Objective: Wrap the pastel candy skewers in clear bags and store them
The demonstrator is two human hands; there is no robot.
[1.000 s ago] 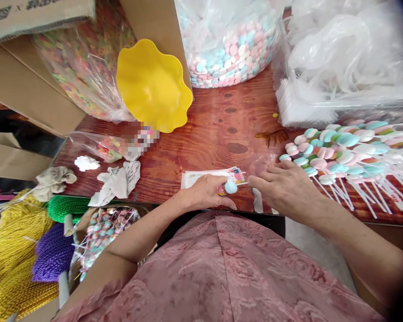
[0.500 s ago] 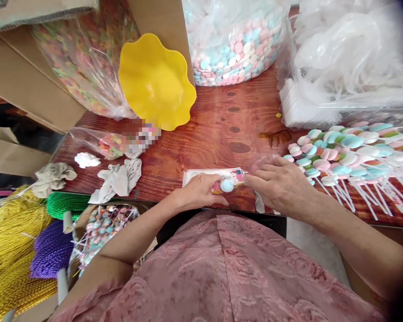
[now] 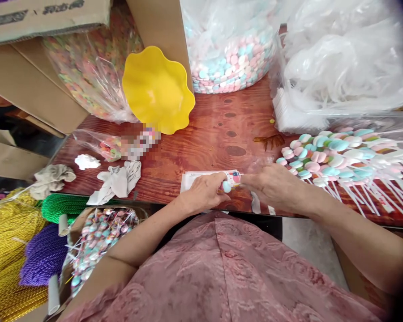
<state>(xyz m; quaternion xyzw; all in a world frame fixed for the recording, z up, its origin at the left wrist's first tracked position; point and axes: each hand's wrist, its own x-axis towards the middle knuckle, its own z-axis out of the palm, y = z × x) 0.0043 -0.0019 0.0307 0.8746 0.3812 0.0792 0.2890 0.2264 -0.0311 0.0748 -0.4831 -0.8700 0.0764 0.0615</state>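
Observation:
Near the table's front edge, my left hand (image 3: pixel 204 190) is closed around a candy skewer, of which a pale blue candy piece (image 3: pixel 226 187) shows beside the thumb; the fingers cover the rest. A wrapper with a colourful print (image 3: pixel 234 177) lies between my two hands. At its right end, my right hand (image 3: pixel 272 185) has its fingertips pinched together; what they grip is hidden. White printed sheets or bags (image 3: pixel 187 180) lie flat under my left hand. Behind my right hand is some crinkled clear plastic (image 3: pixel 260 163).
Candy skewers on white sticks (image 3: pixel 332 156) are piled at the right, before a clear tray of plastic bags (image 3: pixel 342 71). A yellow wavy bowl (image 3: pixel 159 91) and a large bag of pastel candies (image 3: pixel 235 67) stand behind. Gloves (image 3: pixel 117 181) lie left; a box of wrapped skewers (image 3: pixel 99 241) sits below.
The view has shifted slightly. My left fingers have moved further over the candy, so less of it shows. My right fingertips have drawn closer to the left hand.

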